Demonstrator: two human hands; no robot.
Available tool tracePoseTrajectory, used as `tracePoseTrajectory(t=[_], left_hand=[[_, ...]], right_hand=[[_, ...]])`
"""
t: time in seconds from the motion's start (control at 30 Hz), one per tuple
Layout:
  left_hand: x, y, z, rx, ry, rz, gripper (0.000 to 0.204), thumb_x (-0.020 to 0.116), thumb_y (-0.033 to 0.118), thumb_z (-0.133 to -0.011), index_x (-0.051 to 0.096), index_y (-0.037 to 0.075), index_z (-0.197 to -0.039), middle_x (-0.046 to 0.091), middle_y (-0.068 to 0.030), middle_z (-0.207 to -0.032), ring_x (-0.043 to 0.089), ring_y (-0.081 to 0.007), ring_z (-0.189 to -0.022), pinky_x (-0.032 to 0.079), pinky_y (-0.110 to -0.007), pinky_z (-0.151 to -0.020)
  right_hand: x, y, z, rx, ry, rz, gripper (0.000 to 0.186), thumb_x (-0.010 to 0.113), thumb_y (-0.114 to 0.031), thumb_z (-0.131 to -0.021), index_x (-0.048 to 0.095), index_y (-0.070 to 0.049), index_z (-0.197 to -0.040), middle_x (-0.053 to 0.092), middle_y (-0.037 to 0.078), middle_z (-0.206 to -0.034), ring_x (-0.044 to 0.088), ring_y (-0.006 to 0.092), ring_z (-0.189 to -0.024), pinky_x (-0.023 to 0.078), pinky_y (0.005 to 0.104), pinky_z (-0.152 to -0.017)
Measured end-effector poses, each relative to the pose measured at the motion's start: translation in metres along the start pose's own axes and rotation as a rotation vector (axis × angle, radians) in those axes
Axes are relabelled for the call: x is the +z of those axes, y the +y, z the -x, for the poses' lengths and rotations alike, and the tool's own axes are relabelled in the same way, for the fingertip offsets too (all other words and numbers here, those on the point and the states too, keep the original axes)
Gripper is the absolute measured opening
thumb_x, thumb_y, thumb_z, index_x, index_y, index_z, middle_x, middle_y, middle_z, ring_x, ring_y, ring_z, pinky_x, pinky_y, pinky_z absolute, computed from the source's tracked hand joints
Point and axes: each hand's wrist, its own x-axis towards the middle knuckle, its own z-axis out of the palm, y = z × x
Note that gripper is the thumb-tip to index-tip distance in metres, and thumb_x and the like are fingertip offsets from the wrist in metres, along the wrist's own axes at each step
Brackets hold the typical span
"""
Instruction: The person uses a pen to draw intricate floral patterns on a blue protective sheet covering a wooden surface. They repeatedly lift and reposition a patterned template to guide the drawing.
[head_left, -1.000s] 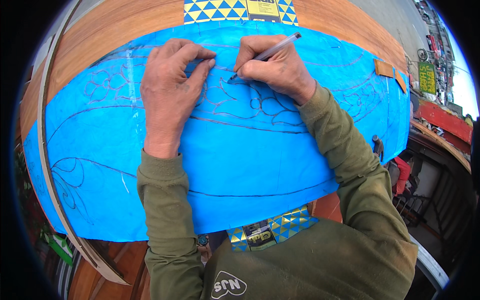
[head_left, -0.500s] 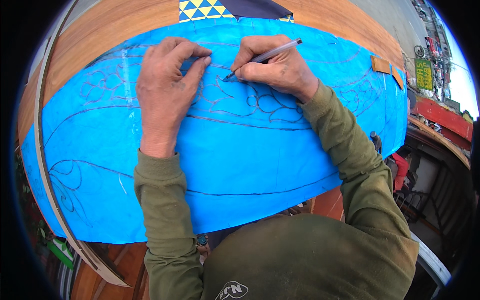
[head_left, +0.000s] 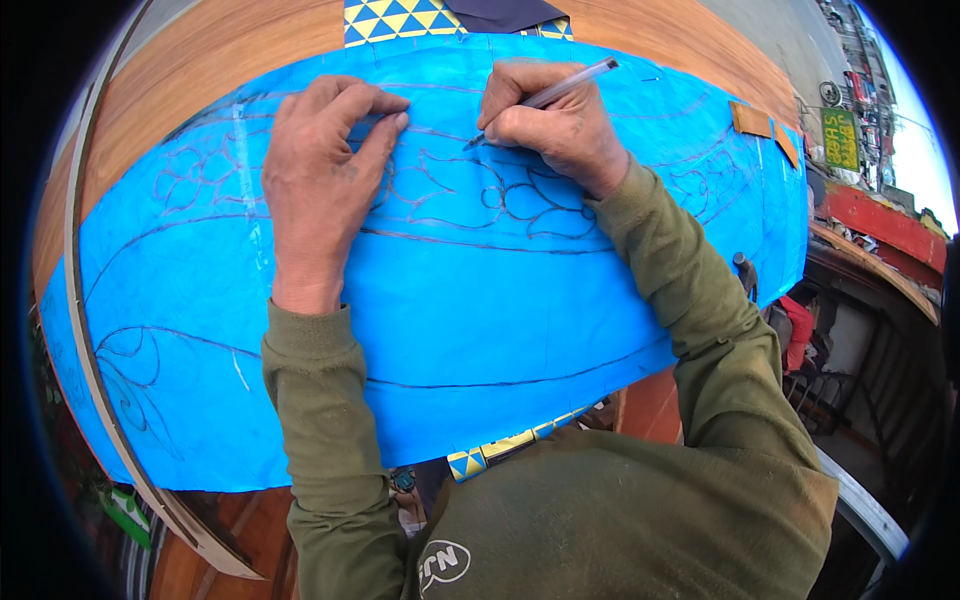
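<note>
My right hand (head_left: pixel 555 125) is closed round a clear pen (head_left: pixel 565 85), its dark tip at the blue sheet (head_left: pixel 520 320) over drawn curves and petal shapes (head_left: pixel 520 200). My left hand (head_left: pixel 325 180) rests on the sheet to the left, fingers bent and slightly apart, holding nothing I can see. Curved outlines run across the sheet, with a leafy scroll (head_left: pixel 135 370) at lower left. A pale strip of tape (head_left: pixel 242 170) crosses the upper left part. Small brown pieces (head_left: pixel 752 121) lie on the upper right edge.
A wooden board (head_left: pixel 200 60) lies under the sheet, with patterned blue-and-yellow material (head_left: pixel 390 22) at top. A long thin strip (head_left: pixel 72 260) curves down the left. A hammer-like tool (head_left: pixel 744 272) sits at the right edge. Beyond are a red ledge (head_left: pixel 880 225) and railings (head_left: pixel 890 330).
My right hand and pen have shifted slightly up and right on the sheet. My left hand appears a little further left, along with much of the scene.
</note>
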Motion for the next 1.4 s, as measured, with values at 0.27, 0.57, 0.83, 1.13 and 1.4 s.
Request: tracePoseTrajectory(t=[0.27, 0.57, 0.83, 1.13, 1.4], left_hand=[[-0.003, 0.003, 0.002, -0.05, -0.049, 0.004, 0.014, 0.082, 0.01, -0.088, 0.081, 0.007, -0.102, 0.072, -0.0042, -0.105, 0.065, -0.0219, -0.101, 0.052, -0.034, -0.09], [0.001, 0.0, 0.002, -0.02, -0.015, 0.024, 0.012, 0.082, 0.012, -0.086, 0.081, 0.011, -0.098, 0.072, -0.0018, -0.1, 0.064, -0.0233, -0.097, 0.052, -0.036, -0.086], [0.0, 0.002, 0.001, -0.04, -0.029, 0.04, 0.012, 0.083, 0.012, -0.086, 0.082, 0.01, -0.098, 0.073, -0.0022, -0.099, 0.064, -0.0232, -0.096, 0.052, -0.036, -0.087], [-0.002, 0.003, 0.001, -0.045, -0.069, -0.006, 0.015, 0.083, 0.011, -0.09, 0.083, 0.006, -0.104, 0.073, -0.0052, -0.106, 0.066, -0.0209, -0.102, 0.053, -0.034, -0.091], [-0.002, 0.003, 0.001, -0.047, -0.072, -0.004, 0.016, 0.084, 0.012, -0.089, 0.083, 0.007, -0.104, 0.073, -0.0045, -0.106, 0.066, -0.0209, -0.101, 0.052, -0.033, -0.091]], right_hand=[[0.001, -0.001, 0.027, 0.022, 0.087, 0.037, 0.007, 0.073, -0.007, -0.083, 0.074, 0.0, -0.084, 0.073, 0.005, -0.081, 0.066, 0.0106, -0.077, 0.054, 0.0286, -0.069], [0.0, 0.002, 0.028, -0.021, 0.053, 0.094, 0.009, 0.071, -0.007, -0.083, 0.071, 0.002, -0.083, 0.071, 0.008, -0.083, 0.064, 0.0143, -0.076, 0.051, 0.0312, -0.068], [-0.005, 0.004, 0.031, -0.017, 0.024, 0.088, 0.008, 0.065, -0.003, -0.077, 0.063, 0.003, -0.073, 0.065, 0.008, -0.073, 0.061, 0.0156, -0.068, 0.049, 0.0325, -0.062], [-0.006, 0.002, 0.031, -0.008, -0.013, 0.051, 0.009, 0.065, -0.003, -0.074, 0.06, 0.002, -0.068, 0.063, 0.008, -0.067, 0.059, 0.0156, -0.063, 0.049, 0.0332, -0.06], [-0.008, 0.001, 0.031, 0.012, -0.065, 0.05, 0.009, 0.064, -0.004, -0.073, 0.063, 0.002, -0.068, 0.065, 0.009, -0.066, 0.06, 0.0157, -0.063, 0.051, 0.0332, -0.06]])
